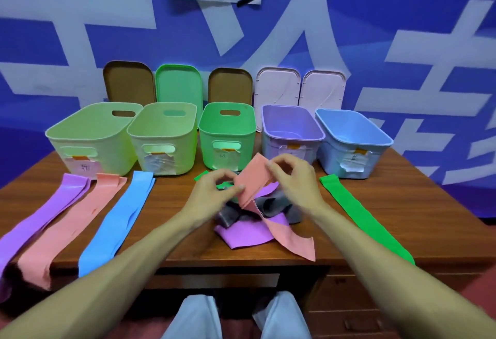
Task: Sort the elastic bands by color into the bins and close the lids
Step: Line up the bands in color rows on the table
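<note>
Both hands hold one pink band above a tangled pile at the table's middle. My left hand pinches its lower left edge and my right hand pinches its upper right corner. The band's tail trails down to the front edge. Under it lie a grey band, a purple band and a bit of green. Laid out flat are a purple band, a pink band and a blue band on the left, and a green band on the right.
Five open bins stand in a row: yellow-green, yellow-green, green, purple, blue. Their lids lean on the blue wall behind. The wooden table ends just before my knees.
</note>
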A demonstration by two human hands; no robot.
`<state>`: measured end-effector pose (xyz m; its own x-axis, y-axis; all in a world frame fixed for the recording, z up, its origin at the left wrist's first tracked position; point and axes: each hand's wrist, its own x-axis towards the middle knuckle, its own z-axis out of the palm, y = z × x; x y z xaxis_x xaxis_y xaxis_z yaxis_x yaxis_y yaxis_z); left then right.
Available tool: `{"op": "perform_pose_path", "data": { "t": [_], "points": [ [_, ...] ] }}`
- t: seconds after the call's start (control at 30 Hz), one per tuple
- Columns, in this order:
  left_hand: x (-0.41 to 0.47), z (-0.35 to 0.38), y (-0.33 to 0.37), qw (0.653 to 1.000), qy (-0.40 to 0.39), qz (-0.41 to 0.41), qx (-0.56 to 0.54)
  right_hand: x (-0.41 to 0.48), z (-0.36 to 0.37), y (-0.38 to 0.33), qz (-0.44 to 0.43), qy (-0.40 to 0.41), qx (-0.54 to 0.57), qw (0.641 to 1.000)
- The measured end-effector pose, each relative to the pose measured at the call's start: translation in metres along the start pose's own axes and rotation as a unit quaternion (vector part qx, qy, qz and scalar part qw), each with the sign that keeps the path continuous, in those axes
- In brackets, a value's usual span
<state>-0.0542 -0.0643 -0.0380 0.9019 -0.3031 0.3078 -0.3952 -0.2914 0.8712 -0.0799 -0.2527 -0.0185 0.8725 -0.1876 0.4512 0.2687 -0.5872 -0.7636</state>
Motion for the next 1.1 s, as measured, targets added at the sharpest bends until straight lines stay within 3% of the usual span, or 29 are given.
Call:
{"op": "perform_pose_path", "data": {
  "t": [0.13, 0.23, 0.33, 0.63, 0.73, 0.87, 0.93, 1.1],
  "points": [
    [0.01, 0.003, 0.025, 0.996, -0.016, 0.006, -0.093, 0.031, -0.012, -0.044, -0.02, -0.004, 0.06, 0.998],
    [0.021, 0.003, 0.046, 0.979, -0.02, -0.025, -0.203, 0.053, -0.016, -0.073, -0.052, 0.048, 0.063, 0.996],
    [0.03, -0.003, 0.063, 0.969, -0.012, -0.021, -0.246, 0.067, -0.022, -0.101, -0.077, 0.094, 0.084, 0.989],
    [0.024, -0.024, 0.076, 0.988, -0.057, 0.029, -0.142, 0.08, -0.026, -0.164, -0.106, 0.129, 0.134, 0.977],
    [0.014, -0.041, 0.067, 0.99, -0.04, 0.018, -0.132, 0.08, -0.014, -0.174, -0.087, 0.109, 0.167, 0.976],
    [-0.008, -0.074, 0.049, 0.996, -0.039, 0.062, 0.046, 0.08, 0.011, -0.182, -0.047, 0.079, 0.223, 0.971],
    [-0.021, -0.096, 0.039, 0.995, -0.026, 0.061, 0.071, 0.08, 0.029, -0.183, -0.019, 0.054, 0.242, 0.969],
    [-0.056, -0.159, 0.002, 0.996, 0.039, -0.015, 0.084, 0.08, 0.089, -0.178, 0.018, -0.019, 0.207, 0.978]
  ]
}}
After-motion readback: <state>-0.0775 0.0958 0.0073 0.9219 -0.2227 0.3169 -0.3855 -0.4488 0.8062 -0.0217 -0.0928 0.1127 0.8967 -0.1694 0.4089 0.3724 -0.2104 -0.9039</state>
